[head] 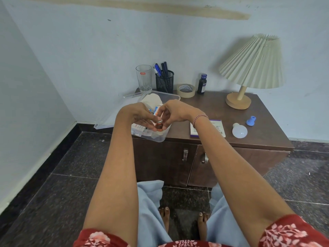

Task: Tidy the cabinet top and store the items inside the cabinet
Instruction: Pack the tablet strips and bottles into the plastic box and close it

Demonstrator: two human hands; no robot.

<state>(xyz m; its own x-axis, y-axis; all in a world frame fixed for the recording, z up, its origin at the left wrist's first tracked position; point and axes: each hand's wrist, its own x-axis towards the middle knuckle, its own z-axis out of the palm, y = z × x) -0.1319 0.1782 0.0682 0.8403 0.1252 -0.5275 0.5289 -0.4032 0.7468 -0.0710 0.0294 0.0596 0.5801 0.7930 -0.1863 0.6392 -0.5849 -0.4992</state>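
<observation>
Two-handed above clear plastic box (157, 138) at near left of cabinet top (206, 106): holds small orange bottle (159, 126) in curled left hand (138, 114), pinches its cap with right hand (175, 110); lamp (252, 63) far right

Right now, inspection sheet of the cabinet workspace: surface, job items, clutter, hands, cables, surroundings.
Surface: brown cabinet top, crowded; doors below closed.
Job's things: small orange bottle held over clear plastic box of supplies; clear lid at the box's left; medicine carton, LED bulb and blue plastic fitting loose at right.
Clutter: glass tumbler, mesh pen holder, masking tape roll, dark medicine bottle along the back; table lamp.
Hands: left hand and right hand both pinch the bottle.
Cables: nothing seen.
Surroundings: pale blue wall, dark stone floor.
</observation>
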